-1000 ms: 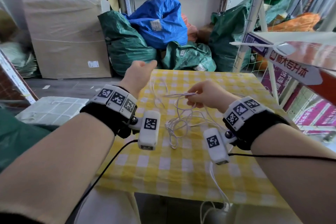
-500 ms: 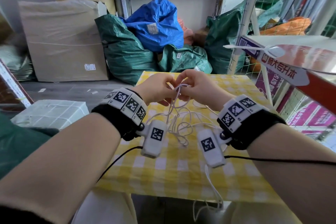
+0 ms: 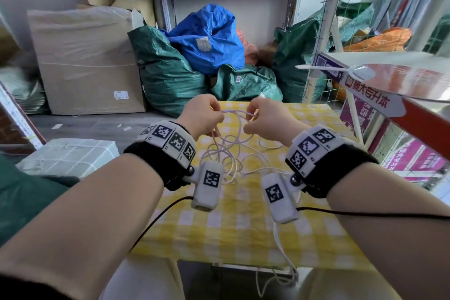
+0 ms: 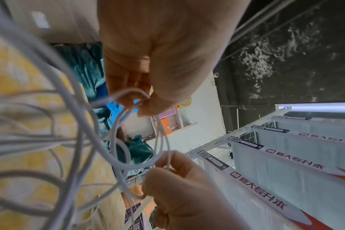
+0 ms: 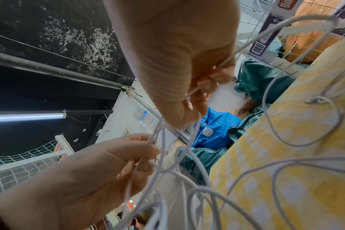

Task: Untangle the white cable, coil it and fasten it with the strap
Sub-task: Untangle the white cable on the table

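The white cable (image 3: 227, 151) hangs in loose, tangled loops between both hands, its lower loops lying on the yellow-checked surface (image 3: 243, 224) and one end trailing off the near edge. Beyond stand green sacks (image 3: 168, 73), a blue sack (image 3: 209, 39) with a small label too blurred to read, and a large cardboard box (image 3: 85, 61). To the right, a shelf (image 3: 379, 90) carries Chinese lettering. The left hand (image 3: 202, 114) pinches a strand with curled fingers (image 4: 146, 105); the right hand (image 3: 265, 117) pinches another just beside it.
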{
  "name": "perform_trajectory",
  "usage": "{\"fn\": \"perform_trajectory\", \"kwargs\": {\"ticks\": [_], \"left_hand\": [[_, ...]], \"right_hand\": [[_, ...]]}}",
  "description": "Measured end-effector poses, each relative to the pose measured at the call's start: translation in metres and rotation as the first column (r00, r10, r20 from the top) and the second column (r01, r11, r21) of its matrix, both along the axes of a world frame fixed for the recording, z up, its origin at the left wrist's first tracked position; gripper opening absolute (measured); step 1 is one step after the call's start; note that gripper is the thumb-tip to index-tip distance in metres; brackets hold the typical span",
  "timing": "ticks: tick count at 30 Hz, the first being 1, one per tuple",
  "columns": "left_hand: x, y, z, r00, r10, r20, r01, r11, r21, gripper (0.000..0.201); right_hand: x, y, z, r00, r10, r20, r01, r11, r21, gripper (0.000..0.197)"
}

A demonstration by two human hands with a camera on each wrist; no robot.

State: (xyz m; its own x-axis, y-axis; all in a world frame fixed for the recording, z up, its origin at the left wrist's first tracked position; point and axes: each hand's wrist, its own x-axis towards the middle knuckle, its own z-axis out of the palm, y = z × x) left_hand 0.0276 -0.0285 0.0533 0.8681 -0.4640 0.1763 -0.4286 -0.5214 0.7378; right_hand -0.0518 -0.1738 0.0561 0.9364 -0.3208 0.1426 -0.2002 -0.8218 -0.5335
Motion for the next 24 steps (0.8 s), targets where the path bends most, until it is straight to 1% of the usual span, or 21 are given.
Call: {"fn": "perform_trajectory", "kwargs": {"ticks": [1, 3, 5, 7, 9, 11, 13, 14, 15, 16, 17, 18, 19, 20, 21, 22, 23, 24], "left_hand": [[0.000, -0.001, 0.001, 1.000, -0.011, 0.000, 0.011, 1.000, 0.003, 0.016], [0.001, -0.002, 0.003, 0.999, -0.024, 0.043, 0.021, 0.997, 0.074, 0.019], [0.002, -0.001, 0.006, 0.997, -0.007, 0.076, -0.003, 0.992, 0.128, 0.021], [0.005, -0.001, 0.007, 0.998, 0.020, 0.065, -0.028, 0.990, 0.135, 0.023], [0.009, 0.003, 0.006, 0.996, 0.052, 0.066, -0.060, 0.989, 0.134, 0.019], [0.012, 0.008, 0.004, 0.988, 0.091, 0.121, -0.108, 0.983, 0.145, 0.009], [0.012, 0.009, 0.003, 0.974, 0.145, 0.173, -0.173, 0.971, 0.163, 0.011], [0.012, 0.009, 0.002, 0.980, 0.155, 0.121, -0.170, 0.978, 0.124, 0.012], [0.011, 0.009, 0.002, 0.991, 0.130, 0.014, -0.131, 0.990, 0.050, 0.015], [0.007, 0.007, 0.004, 0.988, 0.079, -0.136, -0.084, 0.996, -0.035, 0.019], [0.005, 0.006, 0.005, 0.956, 0.024, -0.292, -0.066, 0.989, -0.136, 0.023], [0.003, 0.007, 0.008, 0.908, -0.026, -0.419, -0.080, 0.969, -0.232, 0.025], [0.003, 0.006, 0.009, 0.865, -0.064, -0.499, -0.113, 0.942, -0.316, 0.026], [0.002, 0.006, 0.010, 0.838, -0.088, -0.538, -0.138, 0.921, -0.365, 0.026], [0.004, 0.006, 0.009, 0.826, -0.101, -0.554, -0.156, 0.904, -0.398, 0.027], [0.005, 0.005, 0.008, 0.814, -0.107, -0.570, -0.176, 0.891, -0.418, 0.027], [0.006, 0.003, 0.006, 0.801, -0.116, -0.588, -0.193, 0.879, -0.436, 0.027], [0.008, 0.002, 0.005, 0.782, -0.131, -0.609, -0.209, 0.866, -0.454, 0.026]], "right_hand": [[0.000, -0.001, 0.000, 1.000, -0.008, -0.021, 0.008, 1.000, -0.022, 0.018], [-0.002, -0.004, 0.000, 0.997, -0.061, -0.057, 0.056, 0.994, -0.096, 0.019], [-0.003, -0.005, 0.001, 0.989, -0.128, -0.071, 0.115, 0.981, -0.156, 0.014], [-0.004, -0.006, 0.003, 0.982, -0.179, -0.062, 0.164, 0.968, -0.191, 0.007], [-0.006, -0.009, 0.004, 0.973, -0.227, -0.042, 0.211, 0.947, -0.243, 0.009], [-0.008, -0.013, 0.004, 0.959, -0.283, -0.032, 0.265, 0.928, -0.262, 0.013], [-0.007, -0.015, 0.006, 0.955, -0.293, -0.050, 0.276, 0.937, -0.216, 0.019], [-0.006, -0.015, 0.007, 0.961, -0.270, -0.057, 0.259, 0.954, -0.153, 0.025], [-0.003, -0.017, 0.007, 0.969, -0.239, -0.054, 0.235, 0.969, -0.072, 0.033], [-0.002, -0.020, 0.007, 0.976, -0.216, -0.036, 0.216, 0.976, 0.008, 0.041], [-0.003, -0.023, 0.006, 0.979, -0.206, -0.011, 0.206, 0.976, 0.073, 0.044], [-0.003, -0.025, 0.003, 0.978, -0.207, 0.025, 0.203, 0.972, 0.121, 0.049], [-0.004, -0.026, 0.000, 0.973, -0.219, 0.076, 0.208, 0.969, 0.135, 0.056], [-0.007, -0.026, -0.003, 0.961, -0.234, 0.149, 0.218, 0.969, 0.119, 0.061], [-0.008, -0.026, -0.006, 0.938, -0.239, 0.251, 0.224, 0.971, 0.088, 0.061], [-0.009, -0.024, -0.008, 0.906, -0.217, 0.364, 0.210, 0.976, 0.058, 0.054], [-0.008, -0.022, -0.008, 0.889, -0.166, 0.427, 0.171, 0.985, 0.027, 0.045], [-0.008, -0.018, -0.007, 0.901, -0.091, 0.424, 0.101, 0.995, -0.002, 0.036]]}}
